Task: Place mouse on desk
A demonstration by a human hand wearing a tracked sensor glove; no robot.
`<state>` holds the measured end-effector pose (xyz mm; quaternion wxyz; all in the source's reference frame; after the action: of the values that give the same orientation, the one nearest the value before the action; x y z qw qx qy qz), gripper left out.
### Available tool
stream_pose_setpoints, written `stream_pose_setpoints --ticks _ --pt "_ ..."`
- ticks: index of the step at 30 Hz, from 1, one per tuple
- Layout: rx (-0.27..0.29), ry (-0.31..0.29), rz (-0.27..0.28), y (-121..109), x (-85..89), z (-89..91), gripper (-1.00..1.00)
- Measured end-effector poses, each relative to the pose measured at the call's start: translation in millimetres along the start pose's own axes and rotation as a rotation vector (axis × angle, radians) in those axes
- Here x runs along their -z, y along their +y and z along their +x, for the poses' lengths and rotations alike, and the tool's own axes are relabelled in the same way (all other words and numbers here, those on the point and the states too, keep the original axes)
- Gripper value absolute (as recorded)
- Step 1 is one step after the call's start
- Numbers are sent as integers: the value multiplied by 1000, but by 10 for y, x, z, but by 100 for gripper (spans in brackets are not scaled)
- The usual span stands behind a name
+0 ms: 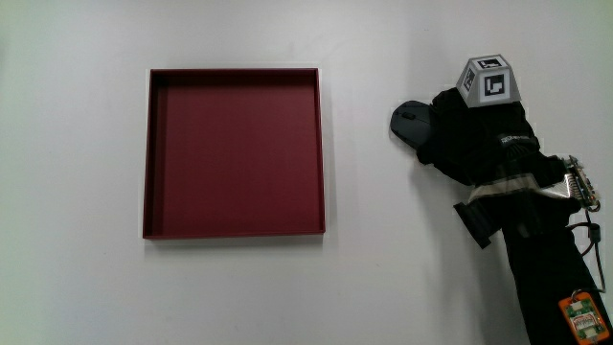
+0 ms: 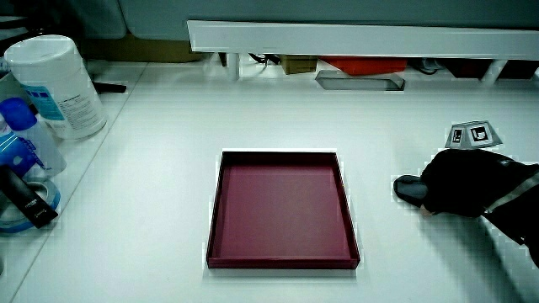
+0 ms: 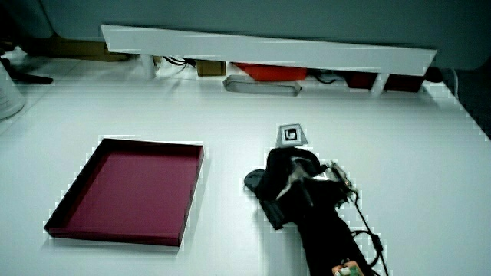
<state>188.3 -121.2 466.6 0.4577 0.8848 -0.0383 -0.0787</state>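
The hand (image 1: 474, 129), its grip curled over the small black computer mouse (image 1: 409, 122), covers most of it; the mouse rests on the white tabletop (image 1: 383, 278). A shallow square dark-red tray (image 1: 150, 153) lies on the tabletop well apart from the mouse, holding nothing.

Main view looks straight down from above, close and narrow: only the white table top (image 1: 77, 287), the square dark-red shallow tray (image 1: 151, 153) and the black-gloved hand (image 1: 474, 134) beside it fit in. Both side views sit on the person's side, higher up and wider, facing forward and down across the table to the long low white partition (image 2: 354, 38); in a side view a white cylindrical wipes tub (image 2: 55, 84) stands at the table's edge. All three views share the tray, the hand and the bare table between them
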Motion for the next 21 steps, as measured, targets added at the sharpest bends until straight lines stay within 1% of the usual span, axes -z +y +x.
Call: stream_pose_setpoints --ticks 2,3,4,5,7,8,9,10,11,12,13,14,16,17,18,19,20,21 --pt "18 -14 13 -2 8 0 0" --pt "12 -12 -8 13 20 -3 0" --pt "4 -23 -12 -7 10 -22 0" --pt "28 -35 0 -2 12 -14 0" --pt "3 -24 -17 -12 15 -16 0" --pt "28 -26 -33 2 31 1 0" --pt "12 -17 -41 4 43 9 -8" --pt "5 -14 -30 -19 39 9 -15" --pt "5 -3 -36 -20 47 18 -23" --pt "-10 10 -42 -39 43 21 -31" --pt "-4 0 -21 -64 31 25 -38" --pt "-31 25 -40 -93 22 32 -46" --pt "-24 32 4 -182 -19 54 -62" --pt "-17 20 42 -260 -60 41 -69" --pt "-47 34 56 -346 -98 13 -77" --pt "-77 34 88 -454 -144 -31 -85" --pt "-93 22 119 -545 -173 -77 -92" --pt "-120 16 160 -656 -200 -139 -100"
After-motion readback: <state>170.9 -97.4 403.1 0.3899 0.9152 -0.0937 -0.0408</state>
